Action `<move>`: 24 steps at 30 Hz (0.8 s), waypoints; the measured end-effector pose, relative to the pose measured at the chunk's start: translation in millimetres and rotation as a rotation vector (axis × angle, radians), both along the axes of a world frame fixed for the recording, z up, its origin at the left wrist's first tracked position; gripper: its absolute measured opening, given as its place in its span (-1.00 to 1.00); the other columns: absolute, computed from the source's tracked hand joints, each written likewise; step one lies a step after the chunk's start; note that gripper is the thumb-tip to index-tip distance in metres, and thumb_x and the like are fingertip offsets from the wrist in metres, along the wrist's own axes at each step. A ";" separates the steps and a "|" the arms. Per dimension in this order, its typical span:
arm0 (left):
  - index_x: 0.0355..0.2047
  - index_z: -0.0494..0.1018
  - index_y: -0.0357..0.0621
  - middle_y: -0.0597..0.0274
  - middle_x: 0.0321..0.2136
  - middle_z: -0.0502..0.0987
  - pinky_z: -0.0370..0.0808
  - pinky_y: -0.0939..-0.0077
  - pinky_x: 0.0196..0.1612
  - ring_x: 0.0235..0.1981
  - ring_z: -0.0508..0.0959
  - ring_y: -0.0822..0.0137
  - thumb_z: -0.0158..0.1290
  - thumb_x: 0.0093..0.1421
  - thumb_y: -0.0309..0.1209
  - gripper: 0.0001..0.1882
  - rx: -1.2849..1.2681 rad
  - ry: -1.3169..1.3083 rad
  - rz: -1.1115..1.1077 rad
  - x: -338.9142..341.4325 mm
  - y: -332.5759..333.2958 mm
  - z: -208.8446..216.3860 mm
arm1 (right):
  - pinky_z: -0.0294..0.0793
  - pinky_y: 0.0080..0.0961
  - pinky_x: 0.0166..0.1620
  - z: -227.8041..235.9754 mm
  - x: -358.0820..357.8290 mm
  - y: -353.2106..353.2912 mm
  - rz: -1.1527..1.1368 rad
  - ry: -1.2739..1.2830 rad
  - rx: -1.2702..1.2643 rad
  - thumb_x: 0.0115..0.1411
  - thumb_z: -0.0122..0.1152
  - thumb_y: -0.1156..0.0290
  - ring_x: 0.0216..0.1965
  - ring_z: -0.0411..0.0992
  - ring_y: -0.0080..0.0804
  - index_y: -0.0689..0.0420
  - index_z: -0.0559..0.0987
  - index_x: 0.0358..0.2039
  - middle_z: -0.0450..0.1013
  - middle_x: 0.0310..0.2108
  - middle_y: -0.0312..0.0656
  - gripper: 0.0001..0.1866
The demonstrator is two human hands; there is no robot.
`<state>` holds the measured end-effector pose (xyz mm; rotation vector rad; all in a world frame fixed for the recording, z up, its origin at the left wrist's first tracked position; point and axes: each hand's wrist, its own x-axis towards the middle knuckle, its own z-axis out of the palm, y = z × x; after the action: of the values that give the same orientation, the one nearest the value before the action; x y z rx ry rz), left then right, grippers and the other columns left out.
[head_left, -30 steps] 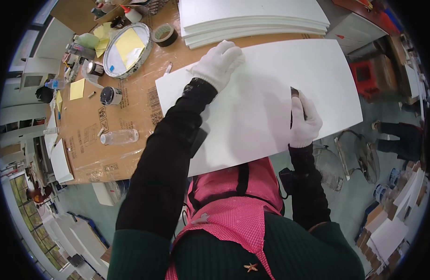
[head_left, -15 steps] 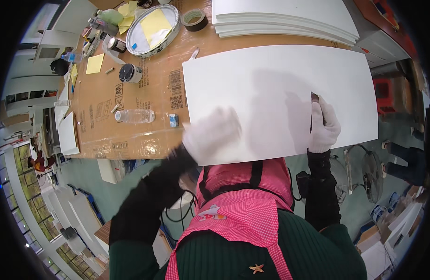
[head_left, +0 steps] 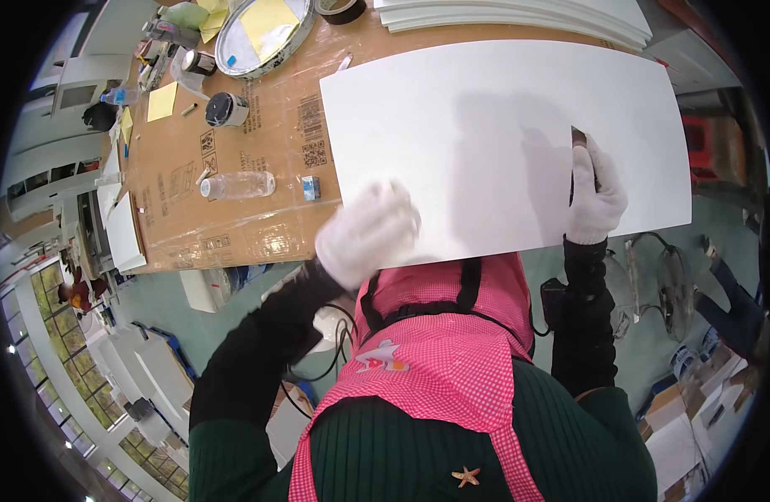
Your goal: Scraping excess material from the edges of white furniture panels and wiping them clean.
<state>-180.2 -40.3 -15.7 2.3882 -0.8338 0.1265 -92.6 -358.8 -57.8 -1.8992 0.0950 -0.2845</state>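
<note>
A large white board (head_left: 418, 125) lies across the near right part of the table, its near edge toward my body. My left hand (head_left: 368, 234), in a white glove, is over the board's near left corner; its fingers look bent but are smeared by motion. My right hand (head_left: 598, 191), also gloved in white, is at the right part of the board with its fingers bent and close together. Along its left side shows a narrow dark shape (head_left: 578, 138), brownish at the top. I cannot tell whether this is a thin tool or a slot.
Brown cardboard (head_left: 272, 222) covers the table. On its left are a clear bottle (head_left: 238, 185), a small blue box (head_left: 311, 188) and a dark-lidded jar (head_left: 227, 110). Farther back stand a round white lid (head_left: 234, 42), tape (head_left: 340, 8) and stacked white boards (head_left: 519, 15). A fan (head_left: 673, 280) stands right.
The view has shifted, so the table and board sit higher in the picture. My left hand has moved slightly toward the board's near left corner. The right hand keeps its place on the board.
</note>
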 end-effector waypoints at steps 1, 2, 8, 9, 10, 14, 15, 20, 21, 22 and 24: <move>-0.39 0.46 -0.22 0.01 -0.21 0.51 0.54 0.22 -0.13 -0.19 0.57 0.00 0.22 -0.07 -0.51 -0.79 -0.008 0.088 -0.024 -14.1 -6.4 3.4 | 0.49 -0.59 0.01 -0.4 -1.0 -0.4 0.002 0.001 0.004 0.38 0.15 0.51 -0.12 0.52 -0.55 0.34 0.59 0.08 0.62 -0.11 -0.18 -0.69; -0.45 0.41 -0.21 0.04 -0.26 0.49 0.49 0.22 -0.28 -0.31 0.54 0.02 0.26 -0.12 -0.49 -0.75 -0.070 0.083 -0.011 -19.2 -12.0 5.8 | 0.48 -0.60 -0.01 -1.4 -0.9 -2.3 0.005 -0.004 0.008 0.37 0.16 0.51 -0.13 0.52 -0.56 0.34 0.59 0.08 0.61 -0.13 -0.20 -0.69; -0.33 0.49 -0.14 0.08 -0.16 0.51 0.56 0.15 -0.12 -0.11 0.58 0.03 0.31 -0.14 -0.37 -0.66 -0.055 0.009 -0.244 7.2 -27.8 5.6 | 0.45 -0.67 -0.12 9.8 -1.8 4.3 0.008 -0.021 -0.028 0.35 0.19 0.52 -0.23 0.47 -0.65 0.34 0.60 0.05 0.57 -0.26 -0.31 -0.70; -0.30 0.49 -0.11 0.08 -0.12 0.51 0.54 0.19 -0.04 -0.08 0.56 0.06 0.26 -0.03 -0.33 -0.71 -0.004 -0.043 -0.271 19.2 -36.3 1.2 | 0.43 -0.68 -0.15 6.9 -3.9 1.7 0.013 -0.014 -0.036 0.35 0.19 0.53 -0.26 0.45 -0.67 0.34 0.60 0.05 0.55 -0.30 -0.34 -0.71; -0.28 0.49 -0.09 0.07 -0.08 0.50 0.52 0.23 0.04 -0.04 0.54 0.09 0.21 0.07 -0.28 -0.75 0.053 -0.094 -0.296 31.0 -45.9 -1.3 | 0.43 -0.68 -0.15 6.4 -5.2 -0.9 -0.008 -0.029 -0.044 0.35 0.19 0.53 -0.26 0.45 -0.67 0.34 0.60 0.05 0.55 -0.30 -0.34 -0.71; -0.04 0.56 0.01 0.10 0.09 0.50 0.51 0.18 0.13 0.08 0.50 -0.03 0.17 0.22 -0.33 -0.72 0.008 0.008 -0.222 121.0 -76.4 -26.8 | 0.40 -0.68 -0.22 9.7 -8.1 0.0 -0.139 -0.023 0.154 0.30 0.21 0.57 -0.33 0.42 -0.66 0.32 0.63 0.01 0.50 -0.35 -0.35 -0.71; -0.02 0.55 0.01 0.10 0.10 0.49 0.49 0.16 0.13 0.09 0.50 -0.02 0.14 0.25 -0.33 -0.72 0.028 -0.094 -0.216 152.1 -77.5 -38.9 | 0.41 -0.70 -0.20 13.0 -8.7 3.0 -0.147 -0.025 0.200 0.34 0.18 0.55 -0.31 0.42 -0.69 0.35 0.60 0.04 0.51 -0.33 -0.37 -0.71; -0.02 0.51 -0.08 -0.01 -0.01 0.53 0.49 0.23 0.07 0.00 0.54 -0.05 0.07 0.36 -0.28 -0.75 -0.158 0.104 0.222 236.3 -93.3 -32.9 | 0.40 -0.69 -0.22 7.7 -5.5 0.2 -0.171 -0.066 0.208 0.33 0.17 0.56 -0.31 0.42 -0.66 0.35 0.61 0.02 0.51 -0.32 -0.35 -0.72; -0.03 0.50 -0.11 -0.05 -0.08 0.55 0.49 0.25 0.06 -0.05 0.55 -0.07 0.09 0.36 -0.27 -0.74 -0.141 -0.035 0.313 237.8 -95.5 -31.7 | 0.40 -0.69 -0.22 8.9 -4.3 0.5 -0.164 -0.070 0.232 0.33 0.17 0.56 -0.31 0.43 -0.66 0.35 0.62 0.02 0.51 -0.32 -0.34 -0.72; -0.03 0.50 -0.11 -0.05 -0.08 0.55 0.49 0.25 0.06 -0.05 0.55 -0.07 0.09 0.36 -0.27 -0.74 -0.139 -0.035 0.299 237.4 -98.1 -34.8 | 0.40 -0.69 -0.22 10.0 -4.3 -0.8 -0.178 -0.072 0.233 0.33 0.17 0.56 -0.31 0.43 -0.66 0.35 0.62 0.02 0.51 -0.32 -0.34 -0.72; -0.02 0.49 -0.13 -0.05 -0.08 0.54 0.49 0.25 0.06 -0.03 0.55 -0.06 0.11 0.35 -0.27 -0.72 -0.125 -0.199 0.388 229.6 -101.3 -40.3 | 0.41 -0.67 -0.22 14.3 -4.2 -3.7 -0.152 -0.045 0.173 0.32 0.17 0.55 -0.30 0.43 -0.64 0.35 0.63 -0.01 0.51 -0.31 -0.33 -0.73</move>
<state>49.4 -141.6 -56.0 2.4165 -0.4215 0.5612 -96.8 -362.5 -43.5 -1.7161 0.2275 -0.4092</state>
